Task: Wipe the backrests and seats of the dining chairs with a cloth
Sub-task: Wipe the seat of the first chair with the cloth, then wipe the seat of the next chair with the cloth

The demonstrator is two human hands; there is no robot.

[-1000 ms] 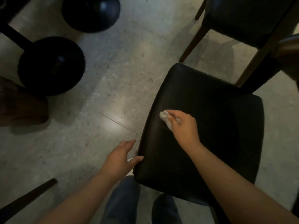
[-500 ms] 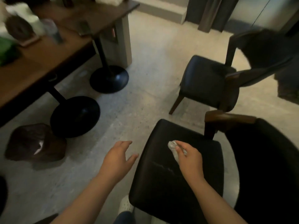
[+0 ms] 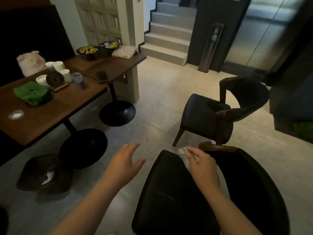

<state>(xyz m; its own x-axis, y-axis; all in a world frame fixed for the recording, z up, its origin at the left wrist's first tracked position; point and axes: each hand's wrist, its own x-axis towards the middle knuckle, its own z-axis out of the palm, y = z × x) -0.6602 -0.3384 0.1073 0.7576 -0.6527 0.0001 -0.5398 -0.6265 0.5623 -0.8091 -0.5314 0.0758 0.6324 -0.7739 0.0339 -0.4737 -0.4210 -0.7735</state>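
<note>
A black padded dining chair [image 3: 171,200] stands right below me, its curved backrest [image 3: 254,184] on the right. My right hand [image 3: 202,167] grips a small pale cloth [image 3: 183,152] over the far end of the seat, near the wooden armrest [image 3: 218,147]. My left hand [image 3: 124,164] hovers open over the floor just left of the seat, fingers spread, holding nothing. A second black chair [image 3: 203,114] with a wooden frame stands further off, on the right.
Two wooden tables [image 3: 50,114] on black round pedestal bases [image 3: 83,148] stand at the left, carrying cups, a green cloth, a phone and snack bowls. A dark bag [image 3: 44,173] lies on the floor. Stairs [image 3: 167,36] rise at the back; pale floor [image 3: 157,92] between.
The camera has tilted up from the seat to the room. My right hand with the cloth slid to the far end of the seat; my left hand came off the seat's edge.
</note>
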